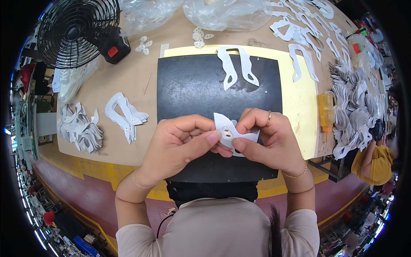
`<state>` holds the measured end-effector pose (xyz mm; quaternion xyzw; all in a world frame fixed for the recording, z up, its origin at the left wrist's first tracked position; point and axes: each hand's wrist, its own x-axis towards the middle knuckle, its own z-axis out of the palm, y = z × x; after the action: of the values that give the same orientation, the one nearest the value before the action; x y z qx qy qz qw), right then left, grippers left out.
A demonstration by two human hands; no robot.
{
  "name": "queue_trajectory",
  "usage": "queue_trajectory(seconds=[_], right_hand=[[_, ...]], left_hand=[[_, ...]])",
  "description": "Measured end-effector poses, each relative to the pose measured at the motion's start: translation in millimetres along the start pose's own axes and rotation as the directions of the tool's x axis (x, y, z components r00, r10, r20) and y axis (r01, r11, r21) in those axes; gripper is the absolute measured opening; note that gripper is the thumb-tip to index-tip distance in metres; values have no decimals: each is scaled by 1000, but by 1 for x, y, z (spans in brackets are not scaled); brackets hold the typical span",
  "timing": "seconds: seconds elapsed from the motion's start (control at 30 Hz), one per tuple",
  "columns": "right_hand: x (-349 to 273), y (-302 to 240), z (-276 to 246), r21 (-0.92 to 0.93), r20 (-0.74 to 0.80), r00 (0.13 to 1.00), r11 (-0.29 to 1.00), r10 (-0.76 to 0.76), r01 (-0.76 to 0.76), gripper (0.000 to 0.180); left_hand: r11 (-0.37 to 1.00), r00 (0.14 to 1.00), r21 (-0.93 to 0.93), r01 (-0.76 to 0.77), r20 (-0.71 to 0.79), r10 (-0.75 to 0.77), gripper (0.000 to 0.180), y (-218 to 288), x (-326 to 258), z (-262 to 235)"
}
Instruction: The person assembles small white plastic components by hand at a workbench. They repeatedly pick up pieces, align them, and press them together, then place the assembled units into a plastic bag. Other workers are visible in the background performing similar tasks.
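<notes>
Workbench (141, 81) with black mat (192, 85)

Bare black mat (192, 85) ahead offers passage; white cutout (236, 66) seemingly blocks its far edge.

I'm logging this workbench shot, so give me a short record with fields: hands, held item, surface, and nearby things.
hands: left hand and right hand both pinch one piece
held item: white cut-out piece with two small holes
surface: black mat on a yellow sheet
nearby: orange glue bottle at right, black fan at far left, stack of white pieces at left
</notes>
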<state>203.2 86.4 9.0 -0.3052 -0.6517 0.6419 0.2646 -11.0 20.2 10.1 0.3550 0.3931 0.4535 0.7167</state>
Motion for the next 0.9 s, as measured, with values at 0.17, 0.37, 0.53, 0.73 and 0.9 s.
queue_trajectory(seconds=[0.17, 0.37, 0.53, 0.73, 0.9], right_hand=[[-1, -3, 0, -22, 10, 1000, 1000, 16, -16, 14], [-1, 0, 1, -77, -4, 999, 996, -45, 44, 14], [-1, -1, 2, -95, -5, 998, 994, -63, 62, 15], [0, -1, 6, -126, -41, 996, 990, -73, 68, 15], [-1, 1, 1, -40, -44, 999, 999, 5, -6, 14]], left_hand=[[1000, 1000, -1, -1, 0, 1, 18, 0, -2, 2], [999, 1000, 47, -7, -22, 8, 16, -3, -4, 2], [990, 991, 67, -125, -40, 128, 14, -12, -4, 4], [965, 963, 107, -239, -102, 250, 14, -26, -3, 7], [984, 983, -19, -175, -67, 174, 16, -22, 0, 8]])
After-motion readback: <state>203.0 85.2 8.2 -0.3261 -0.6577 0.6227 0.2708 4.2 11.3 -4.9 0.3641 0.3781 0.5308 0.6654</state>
